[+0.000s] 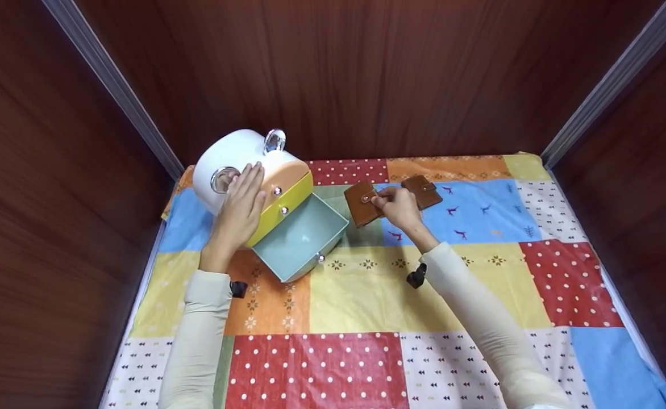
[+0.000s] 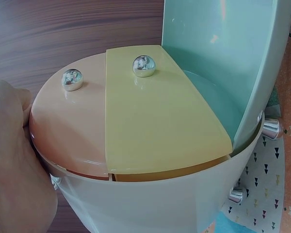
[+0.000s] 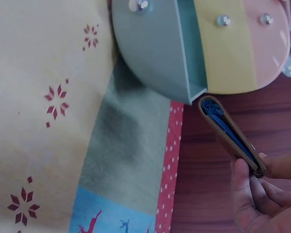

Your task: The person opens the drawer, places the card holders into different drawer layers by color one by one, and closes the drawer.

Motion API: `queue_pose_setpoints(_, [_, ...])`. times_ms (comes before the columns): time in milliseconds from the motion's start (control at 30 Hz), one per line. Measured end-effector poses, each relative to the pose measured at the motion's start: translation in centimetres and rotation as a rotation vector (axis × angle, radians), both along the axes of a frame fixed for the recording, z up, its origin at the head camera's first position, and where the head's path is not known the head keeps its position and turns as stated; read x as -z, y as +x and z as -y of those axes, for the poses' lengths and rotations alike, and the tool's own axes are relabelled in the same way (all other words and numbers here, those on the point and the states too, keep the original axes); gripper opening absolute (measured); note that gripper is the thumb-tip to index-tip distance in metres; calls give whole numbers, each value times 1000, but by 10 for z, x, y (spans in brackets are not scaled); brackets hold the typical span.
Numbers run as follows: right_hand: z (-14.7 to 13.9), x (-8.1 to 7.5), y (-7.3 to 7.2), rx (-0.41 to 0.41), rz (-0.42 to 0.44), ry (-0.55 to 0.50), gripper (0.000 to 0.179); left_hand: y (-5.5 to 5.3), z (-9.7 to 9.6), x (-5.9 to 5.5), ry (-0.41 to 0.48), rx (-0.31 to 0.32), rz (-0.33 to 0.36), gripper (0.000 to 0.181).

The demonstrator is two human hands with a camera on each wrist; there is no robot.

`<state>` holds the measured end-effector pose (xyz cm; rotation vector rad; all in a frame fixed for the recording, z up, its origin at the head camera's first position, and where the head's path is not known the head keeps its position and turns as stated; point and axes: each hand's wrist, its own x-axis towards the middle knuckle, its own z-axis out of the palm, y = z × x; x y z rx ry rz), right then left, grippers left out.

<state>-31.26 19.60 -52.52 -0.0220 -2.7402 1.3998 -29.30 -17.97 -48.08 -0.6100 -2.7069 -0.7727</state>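
My left hand (image 1: 241,210) rests with straight fingers on top of a white rounded drawer box (image 1: 236,149). Its orange-pink drawer (image 2: 77,121) and yellow drawer (image 2: 160,111) have shiny round knobs. The lowest, pale green drawer (image 1: 304,238) is pulled out. Between thumb and fingers my right hand (image 1: 401,209) pinches a brown leather wallet (image 1: 360,200), held just right of that drawer. In the right wrist view the wallet (image 3: 230,133) is edge-on, with something blue inside. A second brown wallet (image 1: 424,192) lies on the cloth behind my right hand.
A patchwork-patterned cloth (image 1: 356,289) covers the table. Dark wood-grain panels (image 1: 356,74) rise behind it and on both sides. Chrome ring-shaped feet (image 1: 275,140) stick out from the box. Dark bands with small devices sit on both wrists.
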Motion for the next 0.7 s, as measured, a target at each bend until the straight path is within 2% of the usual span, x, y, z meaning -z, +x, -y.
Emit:
queue_pose_setpoints(333, [19, -5, 6, -69, 6, -113, 26, -1, 1, 3, 13, 3, -11, 54])
queue_pose_setpoints(700, [44, -2, 12, -115, -2, -106, 23, -2, 1, 5, 10, -9, -2, 55])
